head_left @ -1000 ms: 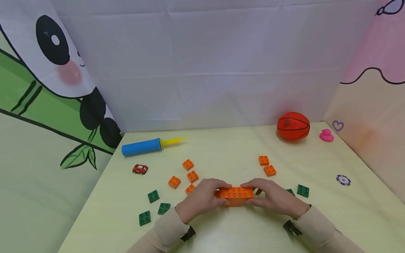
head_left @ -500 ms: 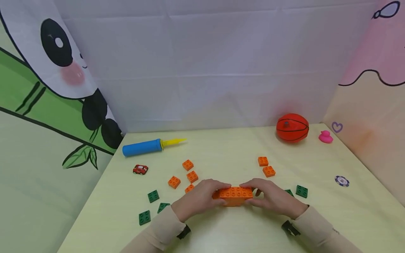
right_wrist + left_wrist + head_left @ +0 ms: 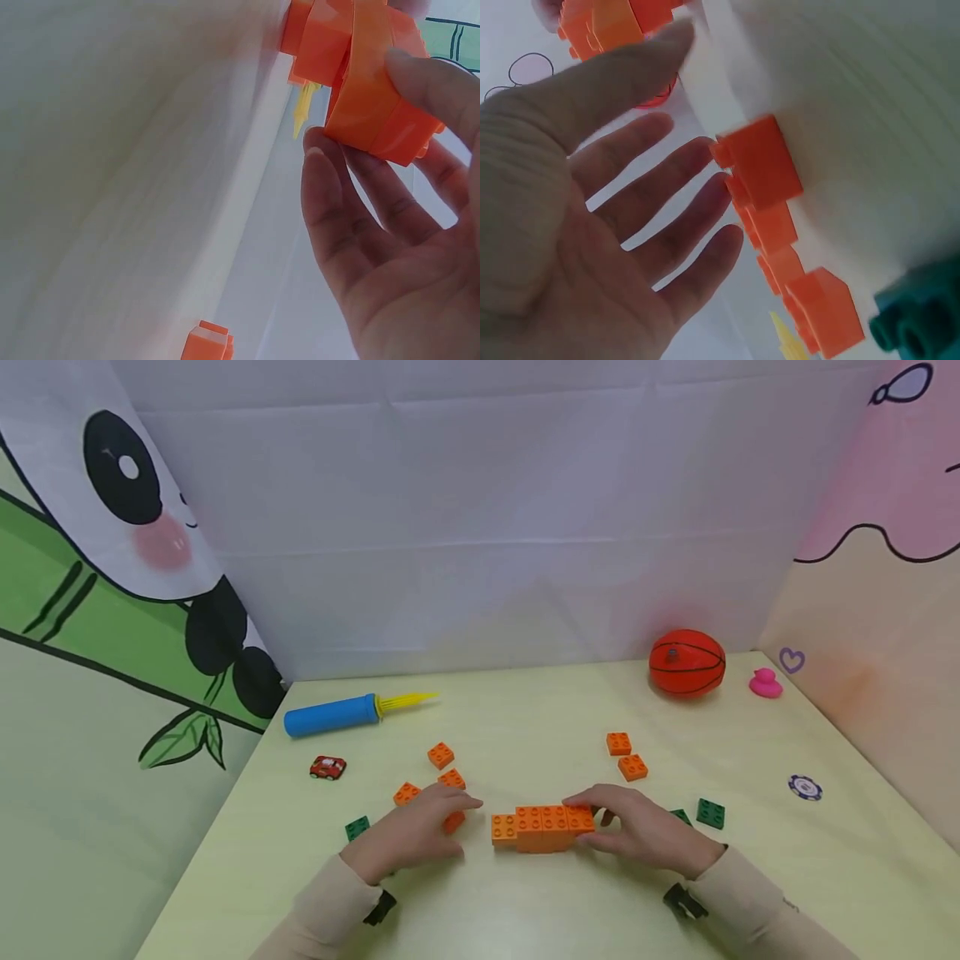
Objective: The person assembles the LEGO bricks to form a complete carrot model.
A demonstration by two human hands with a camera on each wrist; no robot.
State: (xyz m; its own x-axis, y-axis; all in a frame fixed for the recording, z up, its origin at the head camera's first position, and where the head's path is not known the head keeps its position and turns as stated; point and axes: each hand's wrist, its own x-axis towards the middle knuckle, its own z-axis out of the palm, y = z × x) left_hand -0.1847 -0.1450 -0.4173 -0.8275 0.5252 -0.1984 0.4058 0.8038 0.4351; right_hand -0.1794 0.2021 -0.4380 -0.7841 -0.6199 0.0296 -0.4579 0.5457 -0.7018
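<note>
A row of joined orange toy building bricks [image 3: 534, 835] is in front of me, its left end set lower than the rest. My right hand [image 3: 648, 828] pinches its right end between thumb and fingers; the right wrist view shows the thumb [image 3: 431, 79] against one face. My left hand [image 3: 412, 835] is off to the left of the row, apart from it, with fingers spread and nothing held. Close to its fingertips lie several loose orange bricks [image 3: 763, 161], one [image 3: 453, 821] partly hidden by the hand in the head view.
Two orange bricks [image 3: 632, 767] sit beyond my right hand. Green bricks lie at left [image 3: 357, 828] and right [image 3: 711, 813], some partly covered. Farther out are a blue hand pump [image 3: 332, 717], red toy car [image 3: 327, 767], small basketball [image 3: 687, 663], pink duck [image 3: 766, 683] and poker chip [image 3: 806, 787].
My left hand has let go of the orange brick row and moved left, towards the loose bricks, its fingers opening. The right hand keeps its grip, nearly in place.
</note>
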